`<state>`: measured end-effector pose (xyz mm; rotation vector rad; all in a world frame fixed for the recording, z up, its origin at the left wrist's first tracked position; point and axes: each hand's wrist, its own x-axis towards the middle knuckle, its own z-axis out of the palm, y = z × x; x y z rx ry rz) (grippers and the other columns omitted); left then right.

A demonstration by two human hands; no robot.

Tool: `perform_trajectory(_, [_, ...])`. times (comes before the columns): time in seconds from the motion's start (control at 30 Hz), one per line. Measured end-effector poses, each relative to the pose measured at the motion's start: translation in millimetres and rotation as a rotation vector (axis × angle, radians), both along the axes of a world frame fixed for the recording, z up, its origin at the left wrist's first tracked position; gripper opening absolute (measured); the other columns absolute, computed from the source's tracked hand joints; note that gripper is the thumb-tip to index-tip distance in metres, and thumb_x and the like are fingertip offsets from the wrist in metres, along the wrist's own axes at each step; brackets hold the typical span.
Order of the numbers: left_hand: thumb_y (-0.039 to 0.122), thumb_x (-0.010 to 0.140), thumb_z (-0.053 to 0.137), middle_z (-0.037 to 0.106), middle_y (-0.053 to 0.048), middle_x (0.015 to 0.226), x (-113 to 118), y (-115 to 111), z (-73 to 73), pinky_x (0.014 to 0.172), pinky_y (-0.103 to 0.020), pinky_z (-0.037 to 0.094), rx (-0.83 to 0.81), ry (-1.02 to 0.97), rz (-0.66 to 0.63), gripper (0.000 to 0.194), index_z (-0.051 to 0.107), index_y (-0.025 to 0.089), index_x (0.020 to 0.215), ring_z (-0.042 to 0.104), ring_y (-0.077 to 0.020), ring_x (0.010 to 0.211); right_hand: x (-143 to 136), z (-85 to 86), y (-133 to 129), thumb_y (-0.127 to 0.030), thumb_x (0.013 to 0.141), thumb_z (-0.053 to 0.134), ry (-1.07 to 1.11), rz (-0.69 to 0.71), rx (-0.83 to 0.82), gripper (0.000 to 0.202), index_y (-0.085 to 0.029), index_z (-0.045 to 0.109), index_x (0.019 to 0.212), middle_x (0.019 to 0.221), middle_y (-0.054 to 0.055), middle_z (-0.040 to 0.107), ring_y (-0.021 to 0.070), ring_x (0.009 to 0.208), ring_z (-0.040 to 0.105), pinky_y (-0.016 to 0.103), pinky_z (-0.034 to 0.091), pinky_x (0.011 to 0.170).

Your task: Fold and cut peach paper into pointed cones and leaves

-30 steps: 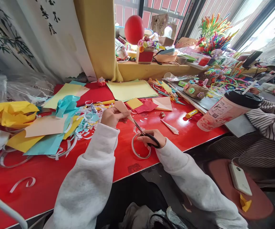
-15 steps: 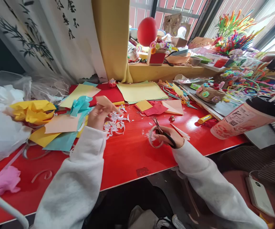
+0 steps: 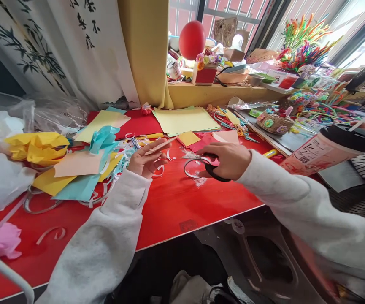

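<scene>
My left hand (image 3: 146,162) pinches a folded piece of peach paper (image 3: 160,145) between thumb and fingers, its narrow end pointing right. My right hand (image 3: 229,159) grips scissors with a black handle (image 3: 216,174); their blades point left toward the paper, apart from it. At the right fingers hangs a thin, pale ring (image 3: 186,169), possibly a tape roll; its kind is not clear. Behind the right hand lie a yellow paper square (image 3: 188,138) and a folded peach sheet (image 3: 226,136). White paper scraps (image 3: 159,171) lie near my left hand.
On the left of the red table (image 3: 169,211) are stacked coloured papers (image 3: 77,164), crumpled yellow paper (image 3: 36,147) and a white plastic bag (image 3: 1,177). Yellow sheets (image 3: 185,120) lie at the back. A drink cup (image 3: 321,150) leans at the right beside a woven basket (image 3: 274,122).
My right hand has risen and turned over, bringing the scissors left toward the paper. My left hand has moved right and lower with the folded paper, now tilted upward to the right.
</scene>
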<state>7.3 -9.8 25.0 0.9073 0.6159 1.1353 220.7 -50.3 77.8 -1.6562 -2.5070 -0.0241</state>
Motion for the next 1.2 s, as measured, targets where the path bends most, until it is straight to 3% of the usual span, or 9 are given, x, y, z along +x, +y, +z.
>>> perform_trajectory(0.13, [0.001, 0.058, 0.048, 0.056, -0.003, 0.105, 6.5, -7.7, 5.9, 0.064, -0.017, 0.050, 0.023, -0.024, -0.025, 0.039, 0.059, 0.017, 0.093, 0.057, -0.0091, 0.079, 9.9, -6.5, 1.3, -0.041, 0.064, 0.052, -0.078, 0.097, 0.245, 0.043, -0.020, 0.054, 0.101, 0.086, 0.006, 0.055, 0.0170, 0.076, 0.051, 0.029, 0.036, 0.065])
perform_trajectory(0.23, [0.001, 0.056, 0.044, 0.051, -0.002, 0.113, 9.0, -13.4, 11.6, 0.068, -0.019, 0.049, 0.049, -0.035, -0.005, 0.047, 0.057, 0.018, 0.097, 0.055, -0.0106, 0.086, 24.6, -4.0, 1.9, -0.039, 0.065, 0.052, -0.056, 0.034, 0.463, 0.045, -0.018, 0.051, 0.105, 0.086, 0.008, 0.053, 0.0197, 0.082, 0.049, 0.034, 0.036, 0.073])
perform_trajectory(0.47, [0.017, 0.064, 0.035, 0.054, -0.008, 0.108, 2.7, -12.3, 14.6, 0.070, -0.029, 0.049, -0.116, -0.103, 0.014, 0.033, 0.060, 0.010, 0.085, 0.057, -0.0164, 0.082, 36.7, 42.4, -20.8, -0.038, 0.068, 0.052, 0.155, -0.076, 0.676, 0.044, -0.016, 0.048, 0.106, 0.084, 0.009, 0.054, 0.0183, 0.079, 0.051, 0.032, 0.040, 0.071])
perform_trajectory(0.53, [0.023, 0.068, 0.039, 0.055, -0.009, 0.106, 3.2, -9.1, 12.4, 0.068, -0.028, 0.049, -0.137, -0.106, 0.001, 0.030, 0.059, 0.010, 0.085, 0.058, -0.0151, 0.076, 33.3, 36.5, -22.1, -0.035, 0.066, 0.054, 0.186, -0.039, 0.577, 0.053, -0.014, 0.040, 0.113, 0.089, 0.010, 0.053, 0.0172, 0.079, 0.052, 0.030, 0.041, 0.072])
perform_trajectory(0.6, [0.024, 0.067, 0.047, 0.057, -0.007, 0.100, 5.7, -6.0, 8.1, 0.065, -0.026, 0.049, -0.141, -0.074, -0.007, 0.026, 0.056, 0.013, 0.089, 0.057, -0.0121, 0.071, 29.3, 19.3, -18.2, -0.033, 0.066, 0.053, 0.038, 0.136, 0.355, 0.037, -0.019, 0.051, 0.101, 0.087, 0.007, 0.055, 0.0186, 0.081, 0.053, 0.031, 0.042, 0.070])
perform_trajectory(0.7, [0.015, 0.061, 0.058, 0.059, -0.005, 0.091, 11.5, -2.7, -2.8, 0.054, -0.019, 0.047, -0.091, 0.077, -0.029, 0.035, 0.051, 0.016, 0.095, 0.055, -0.0074, 0.063, 24.2, -7.5, -10.3, -0.031, 0.068, 0.053, 0.113, 0.056, 0.201, 0.039, -0.019, 0.050, 0.104, 0.090, 0.006, 0.056, 0.0158, 0.077, 0.053, 0.029, 0.043, 0.067])
perform_trajectory(0.9, [0.036, 0.069, 0.052, 0.055, -0.007, 0.099, 23.6, -3.7, -22.2, 0.064, -0.026, 0.045, 0.378, 0.732, 0.066, 0.031, 0.055, 0.016, 0.093, 0.051, -0.0151, 0.081, 14.4, -26.2, -7.2, -0.040, 0.061, 0.060, 0.391, 0.093, -0.028, 0.049, -0.017, 0.049, 0.104, 0.085, 0.005, 0.057, 0.0121, 0.067, 0.052, 0.025, 0.043, 0.059])
perform_trajectory(1.0, [0.039, 0.068, 0.054, 0.053, -0.005, 0.105, 26.0, -5.3, -25.6, 0.074, -0.028, 0.041, 0.509, 0.831, -0.028, 0.039, 0.052, 0.020, 0.102, 0.050, -0.0166, 0.089, 8.0, -33.3, -9.2, -0.038, 0.062, 0.060, 0.419, 0.107, -0.040, 0.049, -0.017, 0.048, 0.105, 0.089, 0.006, 0.057, 0.0136, 0.071, 0.052, 0.025, 0.043, 0.059])
perform_trajectory(1.2, [0.038, 0.067, 0.055, 0.060, -0.002, 0.076, 25.6, -7.1, -24.6, 0.065, -0.024, 0.044, 0.436, 0.692, -0.088, 0.038, 0.053, 0.018, 0.099, 0.056, -0.0126, 0.068, 2.6, -39.4, -13.3, -0.033, 0.065, 0.057, 0.325, 0.161, 0.106, 0.047, -0.019, 0.046, 0.107, 0.093, 0.008, 0.055, 0.0178, 0.083, 0.050, 0.030, 0.043, 0.070])
